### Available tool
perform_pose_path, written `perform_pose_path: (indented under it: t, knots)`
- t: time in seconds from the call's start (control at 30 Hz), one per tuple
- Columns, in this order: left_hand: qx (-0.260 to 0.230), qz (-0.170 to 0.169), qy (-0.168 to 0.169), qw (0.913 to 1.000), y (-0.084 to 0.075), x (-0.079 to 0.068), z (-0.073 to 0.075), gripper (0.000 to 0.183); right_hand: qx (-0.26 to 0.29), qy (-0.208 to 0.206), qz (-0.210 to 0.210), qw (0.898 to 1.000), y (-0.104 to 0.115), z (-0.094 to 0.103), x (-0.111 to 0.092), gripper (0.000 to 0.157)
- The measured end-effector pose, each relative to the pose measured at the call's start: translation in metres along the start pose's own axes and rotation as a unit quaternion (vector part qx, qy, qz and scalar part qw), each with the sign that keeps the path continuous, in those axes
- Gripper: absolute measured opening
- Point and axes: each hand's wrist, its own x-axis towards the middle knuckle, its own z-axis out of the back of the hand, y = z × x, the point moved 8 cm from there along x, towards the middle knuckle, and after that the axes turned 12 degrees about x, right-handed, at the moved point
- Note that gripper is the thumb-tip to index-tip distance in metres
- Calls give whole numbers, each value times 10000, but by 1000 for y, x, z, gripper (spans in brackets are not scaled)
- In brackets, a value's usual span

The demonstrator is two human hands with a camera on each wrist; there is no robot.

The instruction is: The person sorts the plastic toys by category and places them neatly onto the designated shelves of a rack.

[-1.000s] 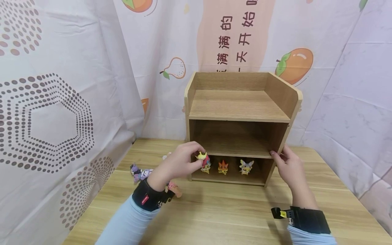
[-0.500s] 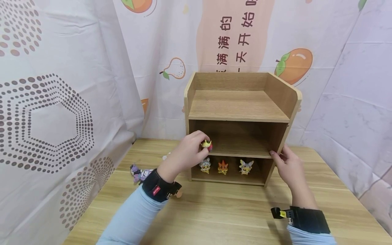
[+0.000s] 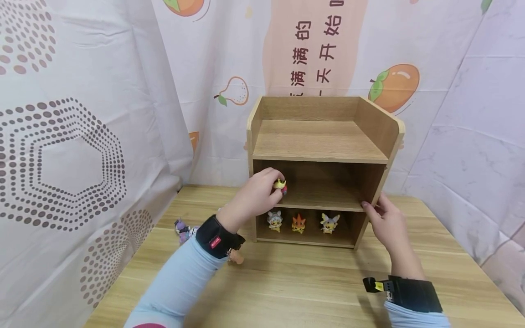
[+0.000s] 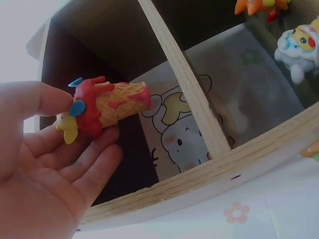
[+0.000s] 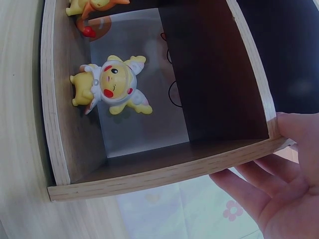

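My left hand [image 3: 257, 193] pinches a figurine [image 4: 112, 102] with a yellow head, a red body, blue bits and a waffle-cone base. It is at the left of the middle compartment of the wooden shelf unit [image 3: 324, 141]; in the left wrist view the cone points inward. On the bottom level stand three figurines in a row: a grey-hooded one [image 3: 275, 221], an orange spiky one [image 3: 298, 223] and a white-hooded yellow one [image 5: 114, 84]. My right hand [image 3: 387, 223] grips the unit's right side panel [image 3: 379, 182], its thumb at the front edge of the middle board.
Purple figurines [image 3: 182, 230] lie on the wooden table [image 3: 287, 287] at the left, partly behind my left forearm. A peach-coloured figurine [image 3: 235, 256] shows beside my left wristband. A printed curtain [image 3: 221, 59] hangs behind the unit.
My left hand has lifted the cone figurine from in front of the grey-hooded one, up and slightly right, to the middle compartment. My right hand has stayed on the side panel.
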Motion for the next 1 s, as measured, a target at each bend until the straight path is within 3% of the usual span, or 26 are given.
perform_pose_path:
  t: [0.27,0.6,0.87,1.0]
  knots:
    - [696,-19,562,9960,1,14,-7,22,-20,-46,46,10000,-1,1,0,45]
    - [1156,80,1201,9860,2,28,-21,29,-66,-67,61,9999,-1,2,0,43]
    - [1878,-51,1520,9703,1,39,-27,13,-39,-31,-19,10000,-1,1,-1,43]
    - [2086,-137,1688,9632,1,43,-27,14,2,-30,11,10000,0,0,0,43]
